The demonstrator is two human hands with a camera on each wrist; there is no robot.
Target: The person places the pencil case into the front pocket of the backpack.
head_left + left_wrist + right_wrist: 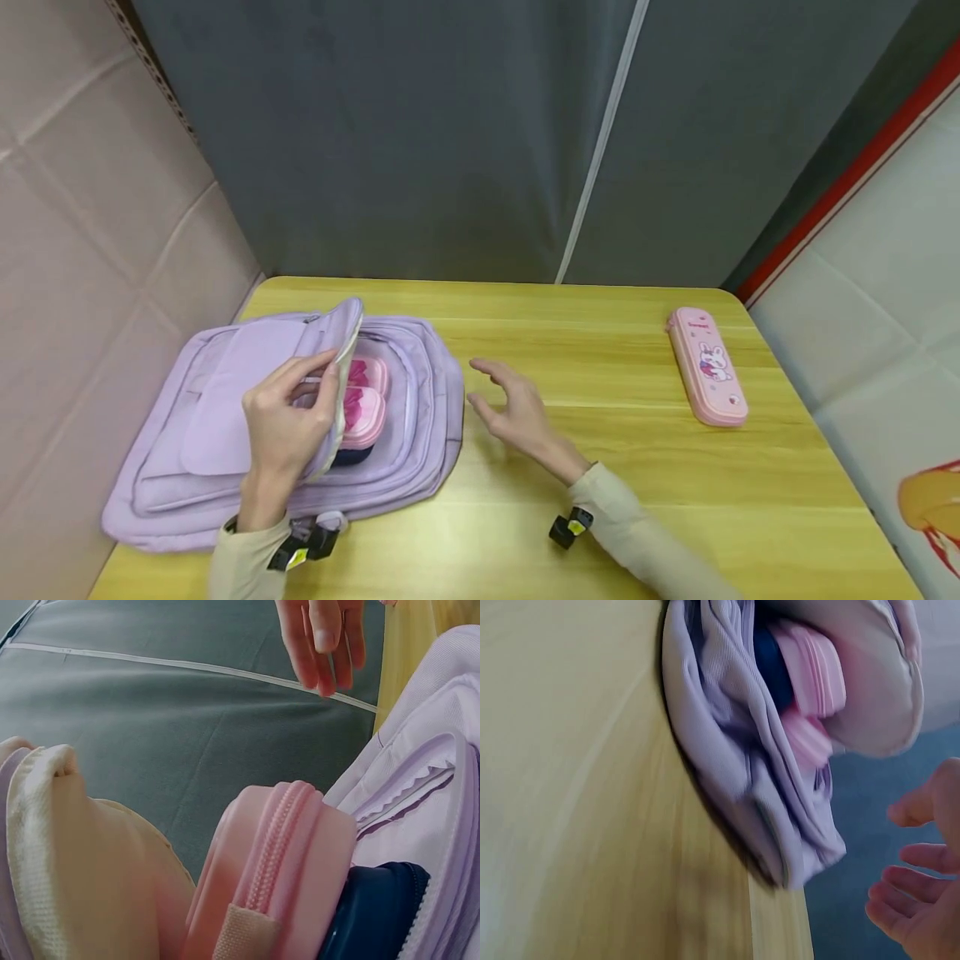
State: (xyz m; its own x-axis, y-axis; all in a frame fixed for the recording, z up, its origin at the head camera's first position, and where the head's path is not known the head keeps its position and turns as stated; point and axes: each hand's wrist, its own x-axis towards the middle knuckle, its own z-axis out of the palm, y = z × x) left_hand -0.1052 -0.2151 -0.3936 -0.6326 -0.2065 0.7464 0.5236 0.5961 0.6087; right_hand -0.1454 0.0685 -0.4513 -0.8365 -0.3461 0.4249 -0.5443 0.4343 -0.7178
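Observation:
A lilac backpack (435,417) lies on the left of the table, its front pocket unzipped. My left hand (288,412) pinches the edge of the pocket's flap (347,321) and holds it raised. Inside the pocket sit pink zippered cases (366,417) with darker pink decoration, pressed close together. Against them is a dark navy item (379,911), mostly hidden in the pocket. My right hand (517,412) hovers just right of the backpack, fingers apart and holding nothing. In the right wrist view, that hand (922,877) is beside the bag's end.
A pink pencil case (708,367) with a rabbit picture lies at the table's right side. The yellow wood-grain table (585,350) meets a dark grey curtain (420,167) at the back. Pale padded walls (90,275) stand left and right.

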